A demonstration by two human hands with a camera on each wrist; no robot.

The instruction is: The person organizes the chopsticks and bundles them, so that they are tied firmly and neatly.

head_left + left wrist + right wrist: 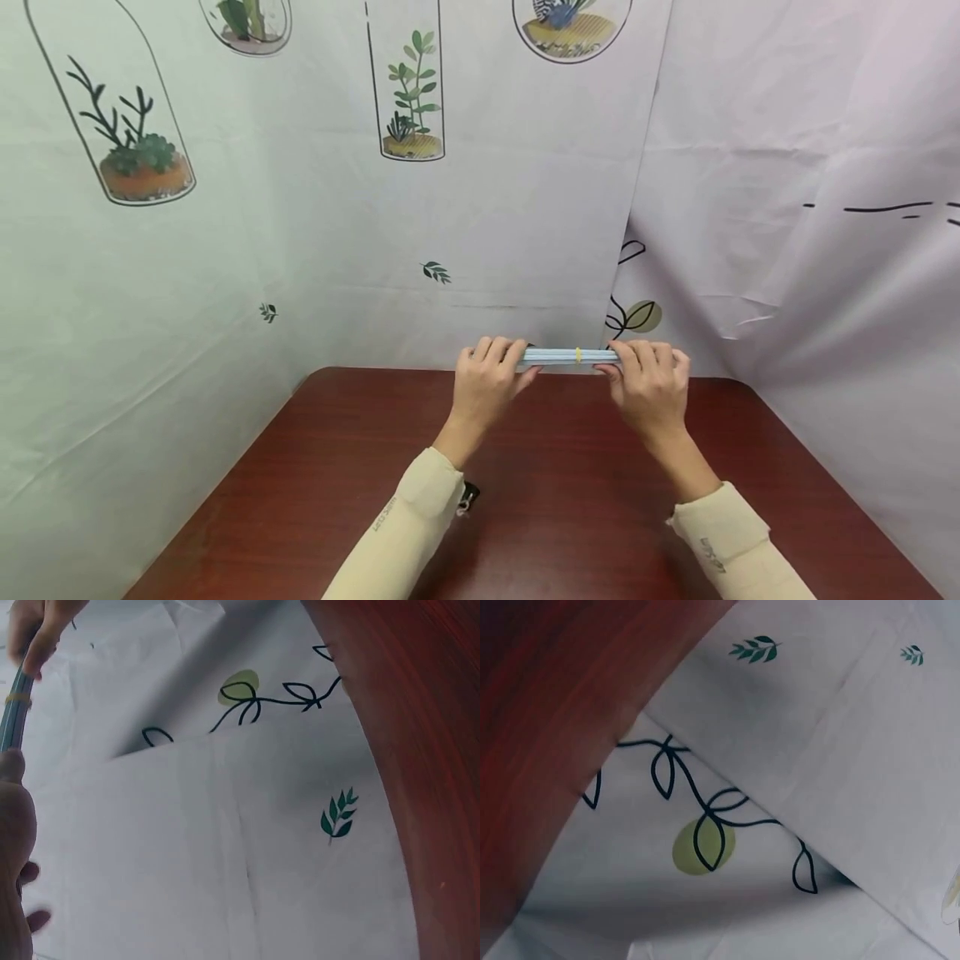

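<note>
Both hands hold a slim light-blue bundle of long thin pieces (551, 357) level above the far edge of the table, one hand at each end. A narrow yellow band (578, 355) wraps it, a little nearer the right hand. My left hand (486, 379) curls its fingers over the left end, thumb underneath. The right end is gripped the same way by my right hand (651, 383). Both ends are hidden inside the hands. In the left wrist view the bundle (13, 724) runs along the left border between the two hands. No hand shows in the right wrist view.
Below the arms lies a dark red-brown wooden table (555, 500) with rounded far corners. White cloth (337, 208) printed with plants hangs behind it and on both sides. A small black object (468, 497) shows beside the left cuff.
</note>
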